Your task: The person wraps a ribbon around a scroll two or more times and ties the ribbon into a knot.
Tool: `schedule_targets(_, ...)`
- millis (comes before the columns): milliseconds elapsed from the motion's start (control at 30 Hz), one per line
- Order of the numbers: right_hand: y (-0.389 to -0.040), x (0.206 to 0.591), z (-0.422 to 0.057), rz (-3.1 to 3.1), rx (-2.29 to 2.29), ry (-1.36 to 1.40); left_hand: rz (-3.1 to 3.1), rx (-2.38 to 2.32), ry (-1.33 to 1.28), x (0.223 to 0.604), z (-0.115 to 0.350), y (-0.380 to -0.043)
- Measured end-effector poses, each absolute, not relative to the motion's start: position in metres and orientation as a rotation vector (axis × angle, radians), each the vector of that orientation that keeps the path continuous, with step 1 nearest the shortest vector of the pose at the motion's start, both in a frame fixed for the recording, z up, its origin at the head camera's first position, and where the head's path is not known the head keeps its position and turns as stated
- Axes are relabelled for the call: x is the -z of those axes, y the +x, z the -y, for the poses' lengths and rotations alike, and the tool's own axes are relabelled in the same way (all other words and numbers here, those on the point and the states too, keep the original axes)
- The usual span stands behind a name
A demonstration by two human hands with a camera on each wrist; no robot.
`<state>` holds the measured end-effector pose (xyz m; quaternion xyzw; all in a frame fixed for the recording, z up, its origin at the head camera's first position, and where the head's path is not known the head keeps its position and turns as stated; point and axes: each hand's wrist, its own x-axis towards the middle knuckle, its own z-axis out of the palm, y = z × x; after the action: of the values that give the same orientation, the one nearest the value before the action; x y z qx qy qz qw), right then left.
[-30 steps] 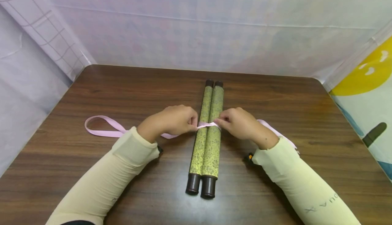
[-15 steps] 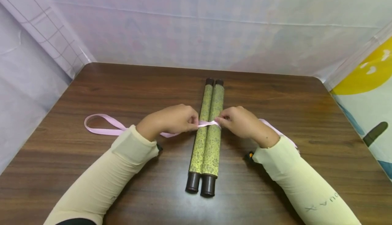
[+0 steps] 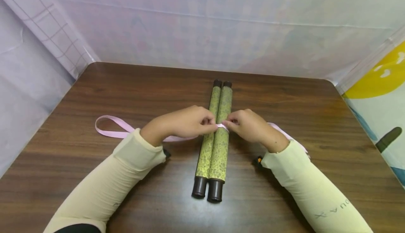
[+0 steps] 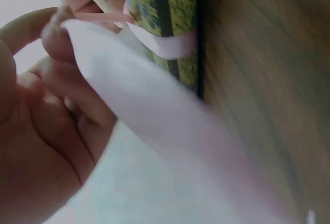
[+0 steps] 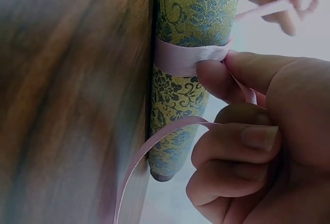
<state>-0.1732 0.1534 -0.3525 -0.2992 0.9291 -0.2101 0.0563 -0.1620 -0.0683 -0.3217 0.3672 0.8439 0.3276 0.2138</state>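
Two scrolls (image 3: pixel 216 155) in yellow-green patterned cloth with dark end knobs lie side by side on the table. A pink ribbon (image 4: pixel 178 46) wraps round their middle. My left hand (image 3: pixel 191 122) pinches one part of the ribbon between thumb and finger, above the left scroll; in the left wrist view that stretch runs broad and blurred toward the camera. At the right scroll, my right hand (image 3: pixel 248 125) pinches the ribbon (image 5: pixel 178 59) against the cloth, and its other fingers curl over the trailing end. My left fingertips hide part of the band from the head view.
A loop of the ribbon's left tail (image 3: pixel 115 124) lies on the brown wooden table (image 3: pixel 152 85). Its right tail (image 3: pixel 288 134) passes behind my right wrist. Pale patterned sheets (image 3: pixel 202 32) hang behind the table, with a yellow print (image 3: pixel 376 78) at the right.
My left hand has moved right, from the left scroll's outer edge to near my right fingers, drawing its ribbon tail along. The right hand and the scrolls stay nearly still.
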Motion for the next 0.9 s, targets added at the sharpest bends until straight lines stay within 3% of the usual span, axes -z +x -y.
schedule_targets(900,-0.176,0.354,-0.156,-2.833,0.62,-0.925,-2.288,-1.198,1.103,0.302,0.053,-0.143)
